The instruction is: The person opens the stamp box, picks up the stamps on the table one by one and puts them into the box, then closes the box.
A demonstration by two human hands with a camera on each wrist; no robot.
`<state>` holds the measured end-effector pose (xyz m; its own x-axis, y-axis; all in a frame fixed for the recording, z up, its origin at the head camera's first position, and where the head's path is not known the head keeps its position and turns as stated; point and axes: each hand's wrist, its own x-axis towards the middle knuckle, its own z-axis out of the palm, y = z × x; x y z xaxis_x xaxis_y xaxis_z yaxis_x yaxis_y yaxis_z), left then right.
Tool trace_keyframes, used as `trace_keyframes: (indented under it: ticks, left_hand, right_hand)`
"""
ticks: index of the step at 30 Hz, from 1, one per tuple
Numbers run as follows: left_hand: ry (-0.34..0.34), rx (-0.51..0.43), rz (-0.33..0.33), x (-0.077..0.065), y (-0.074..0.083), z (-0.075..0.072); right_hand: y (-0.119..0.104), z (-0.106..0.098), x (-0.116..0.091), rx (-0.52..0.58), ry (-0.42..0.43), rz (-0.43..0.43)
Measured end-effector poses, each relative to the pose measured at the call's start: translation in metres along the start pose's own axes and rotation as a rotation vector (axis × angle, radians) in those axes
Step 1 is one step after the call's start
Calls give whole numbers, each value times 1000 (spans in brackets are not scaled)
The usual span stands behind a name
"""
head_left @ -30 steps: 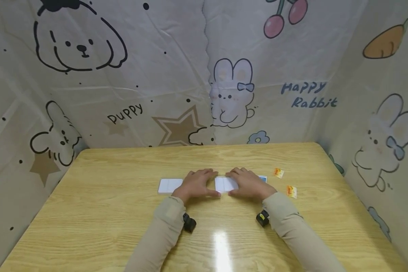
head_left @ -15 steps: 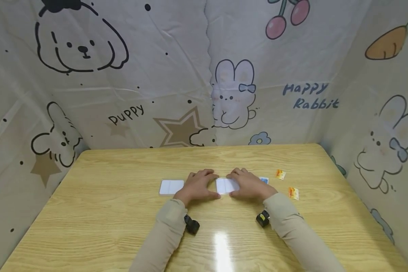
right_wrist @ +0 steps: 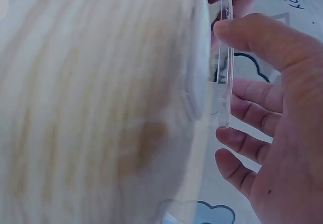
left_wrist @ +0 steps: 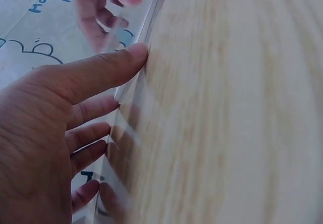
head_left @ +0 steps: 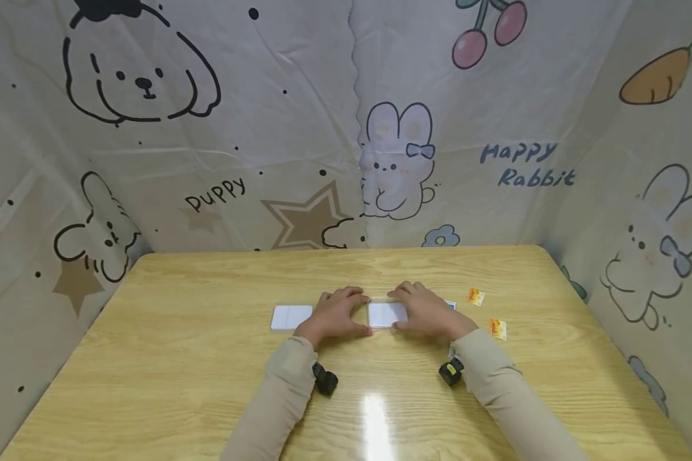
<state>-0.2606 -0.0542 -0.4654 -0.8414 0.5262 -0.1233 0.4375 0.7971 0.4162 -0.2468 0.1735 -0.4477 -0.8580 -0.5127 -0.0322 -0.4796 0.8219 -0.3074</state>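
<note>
One clear cover [right_wrist: 225, 67] is held between the left hand [head_left: 336, 314] and the right hand [head_left: 429, 312], each grip clamped on it, thumbs at the near edge and fingers at the far edge. The cover is over the middle of the bench [head_left: 207, 371], just above a white case [right_wrist: 199, 57]; the right wrist view shows a narrow gap between the two. A second white case [head_left: 291, 317] lies flat just left of the left hand. To the right lie an upper orange card [head_left: 475, 296] and a lower orange card [head_left: 498, 329], apart from each other. A blue card [head_left: 452, 305] shows only in part behind the right wrist.
</note>
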Motion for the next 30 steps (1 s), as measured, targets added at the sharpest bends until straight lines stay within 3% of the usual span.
trace_keyframes:
  ticks: [10, 18, 30]
  left_hand:
    - [2, -6, -1, -2, -3, 3]
    - [15, -15, 15, 2, 3, 0]
    - [6, 11, -11, 4, 4, 3]
  right_hand:
    - [-10, -11, -27, 40, -15, -23]
    - [-15, -18, -54, 0, -28, -39]
    - [-30, -8, -82, -8, -57, -104]
